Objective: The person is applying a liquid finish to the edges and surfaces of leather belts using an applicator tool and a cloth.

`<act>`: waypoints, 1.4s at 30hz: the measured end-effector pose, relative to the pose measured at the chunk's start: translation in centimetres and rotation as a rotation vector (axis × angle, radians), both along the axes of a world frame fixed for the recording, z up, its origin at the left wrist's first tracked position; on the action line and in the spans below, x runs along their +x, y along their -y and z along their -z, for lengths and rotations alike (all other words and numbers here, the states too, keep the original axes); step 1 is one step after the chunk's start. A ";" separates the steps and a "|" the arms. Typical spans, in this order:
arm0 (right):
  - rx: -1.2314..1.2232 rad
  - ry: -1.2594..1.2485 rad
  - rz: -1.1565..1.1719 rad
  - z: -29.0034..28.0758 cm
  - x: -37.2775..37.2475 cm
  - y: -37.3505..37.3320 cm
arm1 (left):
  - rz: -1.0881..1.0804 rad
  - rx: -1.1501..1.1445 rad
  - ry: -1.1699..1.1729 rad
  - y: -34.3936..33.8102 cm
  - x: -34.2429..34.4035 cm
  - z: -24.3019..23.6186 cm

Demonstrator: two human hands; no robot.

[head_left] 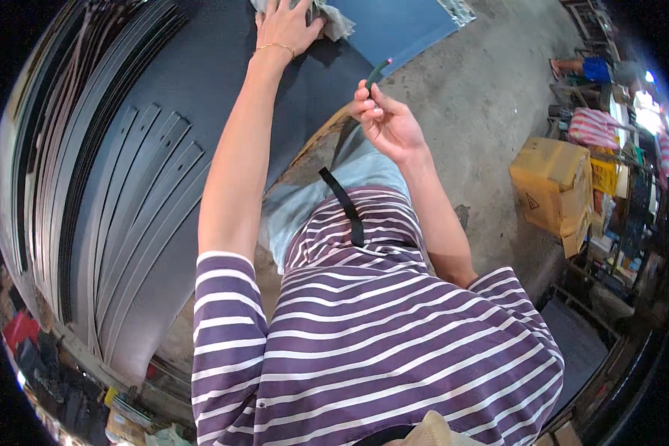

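At the top of the view my left hand [284, 31] presses down on a crumpled grey-white rag [337, 24], its fingers spread over the cloth. The rag lies on a dark sheet-covered worktop [201, 74]; the fingertips are cut off by the upper edge. My right hand [386, 123] is raised just off the worktop's edge. Between its thumb and fingers stands a slim, curved dark green stick [380, 70] with a small bright pinkish tip. What kind of thing the stick is, I cannot make out.
Several long dark metal strips [137, 163] fan out on the worktop's left side, beside stacked longer strips [74, 149]. A blue panel [401, 30] lies at the far end. To the right a cardboard box [546, 182] stands on the concrete floor [483, 111], by cluttered shelves [624, 223].
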State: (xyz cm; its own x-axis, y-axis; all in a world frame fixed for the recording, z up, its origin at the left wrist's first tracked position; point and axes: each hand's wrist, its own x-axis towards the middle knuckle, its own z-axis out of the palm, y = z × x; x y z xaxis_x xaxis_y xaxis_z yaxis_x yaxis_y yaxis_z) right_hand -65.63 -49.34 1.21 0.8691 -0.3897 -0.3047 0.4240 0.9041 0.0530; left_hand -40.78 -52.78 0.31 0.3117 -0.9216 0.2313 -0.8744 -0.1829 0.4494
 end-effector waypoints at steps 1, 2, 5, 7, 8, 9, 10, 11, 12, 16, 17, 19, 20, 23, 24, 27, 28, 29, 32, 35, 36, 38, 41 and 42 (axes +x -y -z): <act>-0.007 -0.004 0.018 0.0 -0.5 -0.1 | 0.021 0.176 0.054 1.2 -0.2 0.2; -0.025 0.010 -0.033 -0.1 0.6 -0.7 | -0.016 -0.371 0.406 0.5 2.5 5.1; -0.067 -0.005 -0.025 0.3 -0.3 -0.3 | 0.038 -0.064 0.157 1.3 4.2 5.6; -0.180 -0.110 0.049 0.8 -1.1 0.2 | 0.050 0.011 -0.058 -0.6 3.2 2.7; -0.175 -0.110 0.058 1.0 -1.7 0.6 | 0.017 -0.181 -0.086 -1.7 2.6 1.4; -0.334 -0.300 0.135 1.2 -2.1 1.2 | -0.023 -0.372 -0.109 -3.4 2.3 -0.1; -0.492 -0.496 0.215 1.7 -2.8 1.7 | -0.141 -0.333 -0.147 -5.4 1.8 -1.4; -0.484 -0.493 0.221 2.1 -3.3 2.4 | -0.260 -0.293 -0.182 -7.8 1.5 -2.8; -0.573 -0.554 0.240 2.7 -3.9 3.1 | -0.334 -0.321 -0.160 -10.8 1.5 -3.6; -0.768 -0.762 0.238 5.4 -4.9 6.0 | -0.627 -0.356 -0.061 -22.7 2.9 -2.5; -0.886 -0.949 0.174 6.2 -5.1 6.7 | -0.688 -0.309 0.023 -25.3 3.0 -1.8; -1.057 -1.122 0.131 7.5 -5.3 7.3 | -0.829 -0.210 -0.018 -28.6 2.1 -1.2; -0.920 -0.972 0.248 7.6 -5.8 7.3 | -0.965 -0.111 -0.060 -29.7 1.9 -0.7; -0.729 -0.792 0.417 7.2 -6.2 7.7 | -0.631 0.009 0.124 -29.9 -0.4 1.7; -0.737 -0.780 0.427 7.2 -6.9 7.9 | -0.631 0.057 0.094 -27.0 -3.1 1.1; -0.779 -0.759 0.468 6.9 -8.4 8.4 | -0.287 0.041 0.029 -19.6 -8.8 1.8; -0.771 -0.714 0.478 6.0 -8.1 8.4 | -0.185 -0.093 -0.023 -17.4 -10.2 2.9; -0.765 -0.700 0.443 5.4 -7.4 8.1 | -0.131 -0.178 -0.059 -15.3 -11.3 3.2; -0.801 -0.737 0.458 3.0 -5.2 7.8 | -0.081 -0.321 -0.236 -12.8 -11.7 2.2; -0.853 -0.819 0.439 0.8 -3.3 6.6 | -0.287 -0.356 -0.120 -15.5 -10.3 -2.5; -0.953 -0.822 0.402 0.6 -2.3 6.3 | -0.376 -0.310 -0.058 -17.6 -9.0 -3.4; -1.112 -0.804 0.308 0.4 0.4 5.0 | -0.549 -0.276 0.064 -22.4 -5.9 -3.5; -1.320 -0.800 0.124 0.0 6.3 1.4 | -0.650 -0.196 0.219 -29.8 -1.8 -1.3; -1.381 -0.765 0.080 -0.1 8.2 0.1 | -0.661 -0.150 0.213 -31.9 -0.8 0.1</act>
State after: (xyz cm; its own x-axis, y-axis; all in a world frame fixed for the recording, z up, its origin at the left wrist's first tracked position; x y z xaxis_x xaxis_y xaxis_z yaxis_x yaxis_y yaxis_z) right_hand -57.44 -49.42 1.29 0.6469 -0.7620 -0.0296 0.0100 0.0473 -0.9988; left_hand -41.62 -20.90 0.25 0.7285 -0.5081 0.4594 -0.6732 -0.6551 0.3429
